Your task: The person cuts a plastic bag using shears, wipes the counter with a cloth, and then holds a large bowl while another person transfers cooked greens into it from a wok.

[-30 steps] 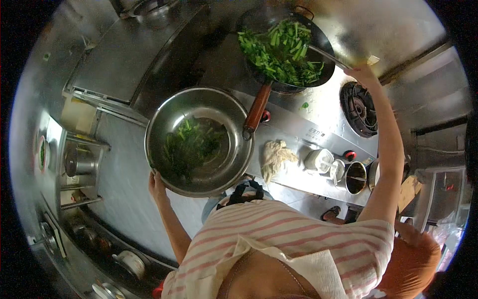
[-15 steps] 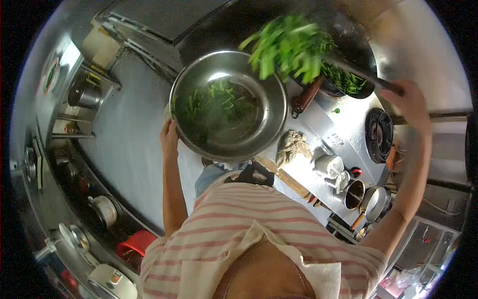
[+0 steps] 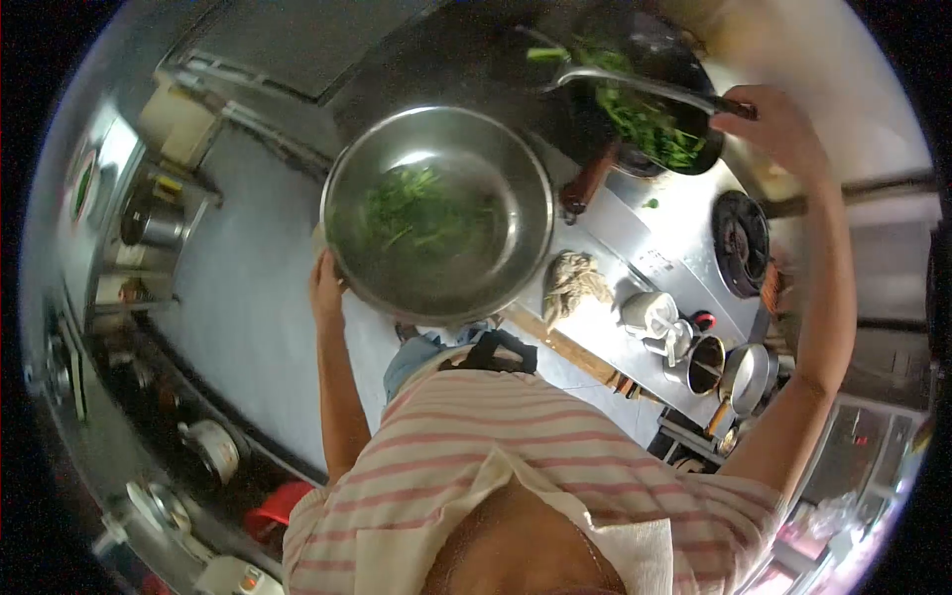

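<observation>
Greens (image 3: 656, 137) are no longer heaped on the spatula (image 3: 647, 84), so it seems mostly emptied. It is gripped over the pan (image 3: 666, 48) by the closed right hand (image 3: 778, 129). Greens are seen in both pan and bowl (image 3: 476, 273), which is held by the curled left hand (image 3: 326, 288).

Place: kitchen | gas burner (image 3: 741, 244) set in steel counter (image 3: 684, 203) | wok (image 3: 664, 50) of greens (image 3: 650, 124) | shelved pot (image 3: 156, 225)

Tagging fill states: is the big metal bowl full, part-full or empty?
Part-full: the metal bowl has greens low inside, with its bare wall showing around them. Depth: cannot tell.
</observation>
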`<state>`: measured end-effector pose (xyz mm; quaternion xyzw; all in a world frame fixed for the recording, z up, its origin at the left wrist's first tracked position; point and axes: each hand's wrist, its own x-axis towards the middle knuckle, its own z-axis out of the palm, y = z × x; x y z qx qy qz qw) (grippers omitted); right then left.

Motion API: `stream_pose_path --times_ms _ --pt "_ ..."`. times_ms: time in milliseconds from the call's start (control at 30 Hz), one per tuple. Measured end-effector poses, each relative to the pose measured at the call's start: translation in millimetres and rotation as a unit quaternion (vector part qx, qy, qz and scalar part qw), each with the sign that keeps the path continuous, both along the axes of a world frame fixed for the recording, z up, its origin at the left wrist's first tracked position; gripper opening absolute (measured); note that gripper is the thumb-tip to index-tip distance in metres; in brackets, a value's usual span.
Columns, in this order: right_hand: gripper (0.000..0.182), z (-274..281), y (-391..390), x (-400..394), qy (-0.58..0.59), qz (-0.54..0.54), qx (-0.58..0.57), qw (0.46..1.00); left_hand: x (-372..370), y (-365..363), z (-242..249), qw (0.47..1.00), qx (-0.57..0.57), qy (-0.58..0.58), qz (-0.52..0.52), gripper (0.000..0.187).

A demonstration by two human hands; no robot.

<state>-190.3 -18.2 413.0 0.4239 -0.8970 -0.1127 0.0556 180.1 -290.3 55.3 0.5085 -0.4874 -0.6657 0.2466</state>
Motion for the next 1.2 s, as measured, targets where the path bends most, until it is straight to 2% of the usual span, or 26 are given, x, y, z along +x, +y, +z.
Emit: stream_pose_path --times_ms 33,133,167,233,300,333,400,467,533,600,667,733,800,833,867,933,1000,1200 --pt "0.036 11 18 -15 -0.126 -0.117 -0.011 0.985 -3 2 6 1.000 0.005 -0.011 0.009 0.048" --pt "0.031 15 83 -54 -0.122 -0.111 -0.068 0.984 1 -4 -11 1.000 -0.007 -0.017 0.004 0.048" --pt "0.032 9 105 -66 -0.043 -0.098 -0.062 0.992 3 -7 -19 1.000 -0.009 -0.015 -0.008 0.048" --pt "0.031 -1 133 -75 -0.045 -0.146 -0.057 0.987 3 -10 -23 1.000 -0.012 0.007 0.002 0.048" --pt "0.029 5 143 -88 -0.128 -0.295 0.006 0.947 0 -2 -14 0.999 -0.037 0.020 -0.005 0.047" --pt "0.029 10 141 -90 -0.127 -0.298 0.000 0.946 -2 1 -10 0.998 -0.060 0.030 -0.005 0.047" --pt "0.026 14 131 -94 -0.179 -0.362 0.182 0.897 -4 0 -10 0.997 -0.068 0.029 -0.020 0.047" --pt "0.025 10 119 -100 -0.186 -0.365 0.217 0.886 -7 0 -8 0.996 -0.075 0.022 -0.035 0.047" --pt "0.024 -2 118 -126 -0.194 -0.364 0.254 0.875 -13 6 -4 0.998 -0.050 0.012 0.033 0.047" --pt "0.026 -36 120 -162 -0.337 -0.344 0.169 0.860 -13 6 0 0.998 -0.054 -0.020 0.020 0.046" --pt "0.030 -68 102 -162 -0.387 -0.253 0.096 0.882 -15 6 2 0.997 -0.057 -0.045 0.012 0.045" --pt "0.032 -128 93 -168 -0.388 -0.242 -0.019 0.889 -19 8 -2 0.997 -0.071 -0.005 0.036 0.044" --pt "0.036 -187 93 -189 -0.311 -0.206 -0.100 0.922 -10 3 -18 0.996 -0.071 -0.023 0.045 0.044" --pt "0.036 -186 90 -187 -0.309 -0.204 -0.100 0.923 -10 3 -20 0.995 -0.070 -0.044 0.050 0.044" --pt "0.038 -190 88 -180 -0.234 -0.144 -0.096 0.957 -8 3 -22 0.995 -0.070 -0.044 0.050 0.044" --pt "0.040 -194 86 -172 -0.158 -0.082 -0.091 0.980 -8 5 -17 0.996 -0.078 0.022 0.034 0.043" --pt "0.043 -197 83 -167 -0.150 -0.227 -0.127 0.954 -8 6 -14 0.996 -0.083 0.018 0.021 0.043" --pt "0.043 -191 78 -148 -0.096 -0.234 -0.126 0.959 -6 6 -14 0.997 -0.078 0.026 0.010 0.046"
